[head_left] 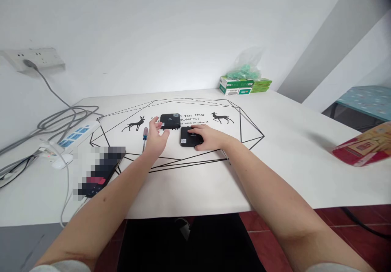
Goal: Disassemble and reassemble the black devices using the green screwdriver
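Two small black boxes lie on the white table (290, 150) over a printed deer design. The far black box (170, 121) sits just beyond my left hand (156, 135), whose fingers are spread and hover close to it without holding anything. The near black box (189, 137) lies under my right hand (209, 137), which rests on its right side with the fingers curled over it. A screwdriver (144, 137) with a red handle lies on the table just left of my left hand.
A white power strip (73, 137) with grey cables lies at the left, below a wall socket (36, 58). A blurred dark device (100, 170) sits near the front left. Green and white boxes (241, 85) stand at the back; a red package (363, 146) lies at the right edge.
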The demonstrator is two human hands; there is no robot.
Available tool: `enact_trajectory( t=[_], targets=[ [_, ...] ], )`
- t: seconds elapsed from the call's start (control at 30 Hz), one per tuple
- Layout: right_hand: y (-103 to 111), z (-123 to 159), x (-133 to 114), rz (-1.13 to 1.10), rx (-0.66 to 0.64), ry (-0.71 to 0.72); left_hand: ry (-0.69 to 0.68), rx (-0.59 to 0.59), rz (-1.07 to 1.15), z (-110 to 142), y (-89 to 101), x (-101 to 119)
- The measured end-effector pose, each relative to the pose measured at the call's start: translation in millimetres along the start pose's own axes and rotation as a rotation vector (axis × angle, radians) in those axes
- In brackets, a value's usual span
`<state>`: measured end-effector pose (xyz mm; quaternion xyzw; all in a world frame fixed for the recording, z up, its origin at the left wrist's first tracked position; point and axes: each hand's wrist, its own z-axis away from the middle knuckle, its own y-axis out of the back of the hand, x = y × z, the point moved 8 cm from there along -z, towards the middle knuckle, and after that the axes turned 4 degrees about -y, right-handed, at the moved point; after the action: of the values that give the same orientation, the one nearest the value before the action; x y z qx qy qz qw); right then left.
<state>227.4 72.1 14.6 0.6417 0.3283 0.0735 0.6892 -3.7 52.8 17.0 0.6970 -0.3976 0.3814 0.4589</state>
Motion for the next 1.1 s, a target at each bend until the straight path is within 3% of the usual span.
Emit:
enact_trajectory(
  t=[0.17, 0.33, 0.53, 0.73, 0.87, 0.93, 1.1],
  targets=[
    [6, -3, 8, 0.097, 0.084, -0.07, -0.034, -0.027, -0.169, -2, -4.9, -3],
    [3, -13, 19, 0.264, 0.164, -0.185, -0.168, -0.223, -0.553, -2, -25.4, -6],
    [-8, -33, 26, 0.279, 0.162, -0.306, -0.199, -0.425, -0.829, -1, -46.4, -17],
    [-11, -47, 30, 0.27, 0.119, -0.332, -0.214, -0.459, -0.875, -2, -48.4, -21],
    [-13, -52, 33, 0.256, 0.106, -0.349, -0.279, -0.426, -1.023, 2, -44.5, -12],
    [-15, -53, 34, 0.248, 0.105, -0.353, -0.243, -0.37, -1.099, 3, -36.3, -9],
    [-12, -53, 35, 0.225, 0.126, -0.352, 0.129, -0.266, -1.118, 1, -7.8, -27]
  ],
)
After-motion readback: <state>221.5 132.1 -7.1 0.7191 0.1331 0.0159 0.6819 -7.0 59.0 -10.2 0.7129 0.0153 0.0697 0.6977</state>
